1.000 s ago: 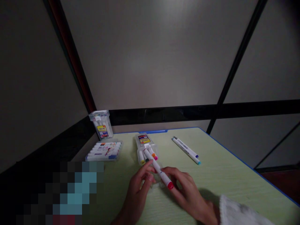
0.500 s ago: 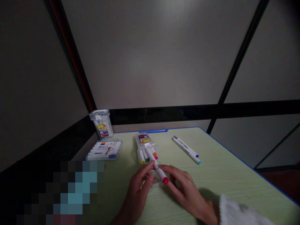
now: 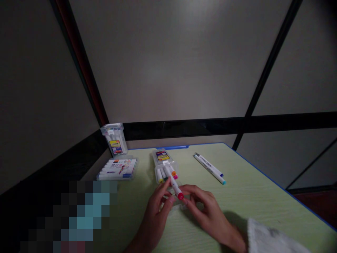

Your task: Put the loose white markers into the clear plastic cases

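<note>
A white marker with a red cap end (image 3: pixel 176 187) slants away from me, its far end over an opened clear plastic marker case (image 3: pixel 158 166). My left hand (image 3: pixel 158 207) has its index fingertip against the barrel's left side, with the thumb lower down. From the right, my right hand (image 3: pixel 205 211) pinches near the red end with thumb and index finger. Inside the case's near part lie several white markers, among them a yellow-ended one (image 3: pixel 160 175) and an orange-ended one (image 3: pixel 173 172). The case's clear lid is partly hidden under my hands.
Two white pens (image 3: pixel 209 168), dark blue and light blue at their ends, lie on the right of the pale green table (image 3: pixel 252 203). At the left are a flat marker pack (image 3: pixel 117 169) and an upright clear marker box (image 3: pixel 115 142). A wall stands behind the table.
The red-ended marker has slid forward and slightly left, farther over the case. My right fingertips have moved along toward its red end; my left hand has barely shifted.
</note>
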A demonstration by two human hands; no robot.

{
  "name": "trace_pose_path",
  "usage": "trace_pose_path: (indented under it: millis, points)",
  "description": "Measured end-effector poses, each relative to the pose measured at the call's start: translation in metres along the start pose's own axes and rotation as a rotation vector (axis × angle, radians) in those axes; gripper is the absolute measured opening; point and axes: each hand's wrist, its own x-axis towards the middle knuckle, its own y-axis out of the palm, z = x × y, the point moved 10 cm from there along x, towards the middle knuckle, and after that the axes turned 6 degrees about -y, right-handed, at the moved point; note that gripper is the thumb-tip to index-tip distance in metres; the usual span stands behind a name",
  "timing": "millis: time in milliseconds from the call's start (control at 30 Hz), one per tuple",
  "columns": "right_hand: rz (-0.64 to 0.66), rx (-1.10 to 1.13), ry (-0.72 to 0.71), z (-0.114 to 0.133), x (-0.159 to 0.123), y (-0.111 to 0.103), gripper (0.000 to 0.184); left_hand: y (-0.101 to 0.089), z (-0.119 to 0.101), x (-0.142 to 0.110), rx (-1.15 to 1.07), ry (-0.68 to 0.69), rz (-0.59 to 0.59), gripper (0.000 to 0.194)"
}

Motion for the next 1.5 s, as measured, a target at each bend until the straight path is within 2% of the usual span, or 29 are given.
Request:
trace_pose_path:
  millis: [133, 267, 533, 900, 1167, 1500]
  points:
    - [0.018, 0.04, 0.078, -0.009, 0.003, 0.003, 0.025, 0.0, 0.001, 0.0, 0.018, -0.016, 0.007, 0.054]
    - [0.025, 0.045, 0.115, -0.013, 0.003, 0.003, 0.03, 0.001, -0.004, -0.002, 0.01, 0.028, 0.022, 0.047]
    - [0.034, 0.056, 0.125, -0.013, 0.003, 0.005, 0.032, 0.002, -0.007, -0.001, -0.007, 0.043, 0.03, 0.043]
    - [0.032, 0.057, 0.116, -0.011, 0.002, 0.004, 0.032, 0.001, -0.004, -0.001, 0.043, 0.009, 0.006, 0.05]
    - [0.047, 0.057, 0.156, -0.014, 0.003, 0.006, 0.037, 0.004, -0.01, -0.003, 0.032, 0.032, 0.039, 0.045]
    - [0.091, 0.176, 0.245, -0.021, 0.002, 0.014, 0.045, 0.003, -0.005, 0.0, 0.044, 0.0, 0.029, 0.05]
